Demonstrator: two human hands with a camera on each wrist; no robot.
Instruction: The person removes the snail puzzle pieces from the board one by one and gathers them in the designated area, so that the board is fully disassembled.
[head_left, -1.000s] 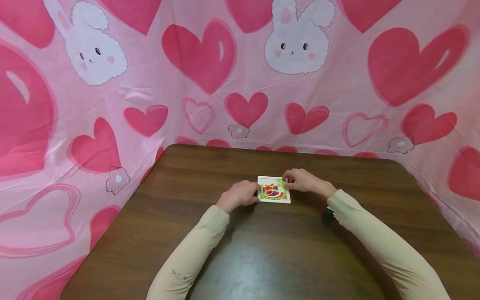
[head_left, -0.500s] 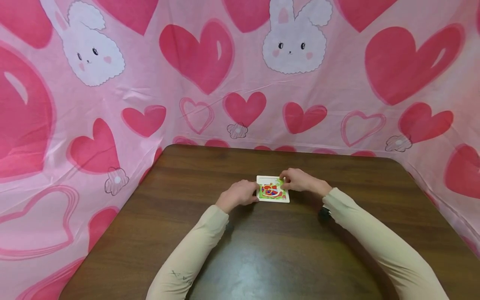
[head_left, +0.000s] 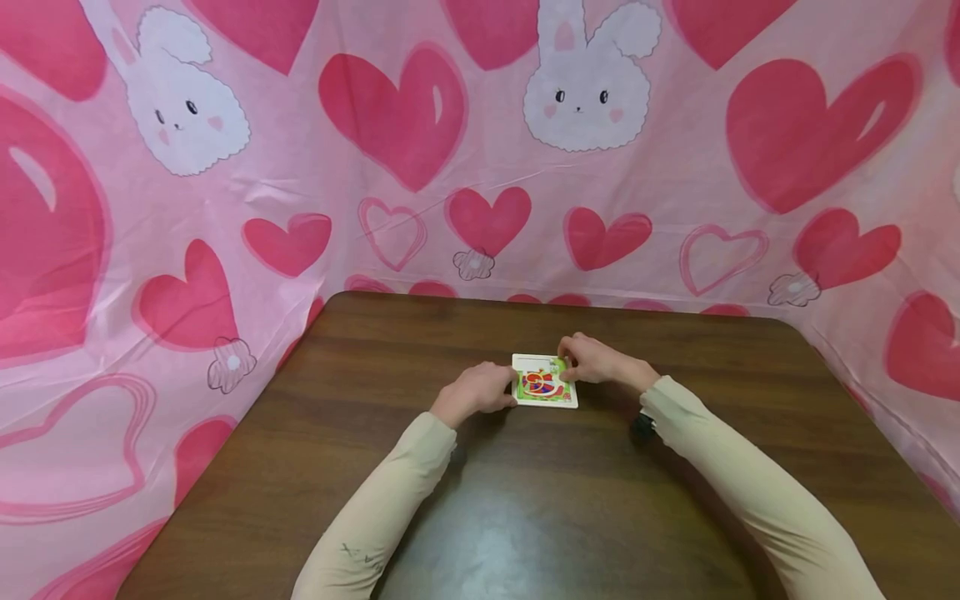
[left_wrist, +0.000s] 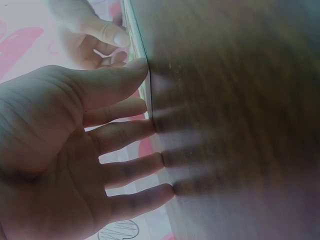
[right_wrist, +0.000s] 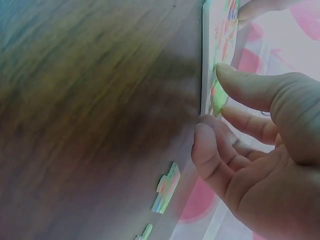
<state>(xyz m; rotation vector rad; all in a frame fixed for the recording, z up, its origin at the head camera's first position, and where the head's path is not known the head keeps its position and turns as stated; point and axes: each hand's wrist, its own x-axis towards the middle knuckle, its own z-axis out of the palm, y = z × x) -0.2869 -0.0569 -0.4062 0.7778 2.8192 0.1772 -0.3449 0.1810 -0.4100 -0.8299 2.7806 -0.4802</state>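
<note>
A small square jigsaw puzzle board [head_left: 544, 405] with a white rim and a red, blue and green picture lies on the brown table. Plain white shows in its upper left part. My left hand [head_left: 478, 389] rests at the board's left edge, thumb at the near corner; in the left wrist view the fingers [left_wrist: 132, 167] are straight and spread, tips down at the tabletop. Over the board's upper right corner, my right hand [head_left: 595, 358] pinches a green puzzle piece [right_wrist: 219, 100] between thumb and index finger. Its other fingers curl beside the board's edge.
In the right wrist view a loose puzzle piece [right_wrist: 166, 189] lies on the table beyond the right hand, with part of another piece [right_wrist: 145, 233] near the frame's bottom. A pink heart-and-bunny cloth [head_left: 405, 117] hangs around the table [head_left: 480, 500].
My right fingertips have shifted slightly left over the board's upper right corner. The left hand stays at the left edge. The head view has moved a little.
</note>
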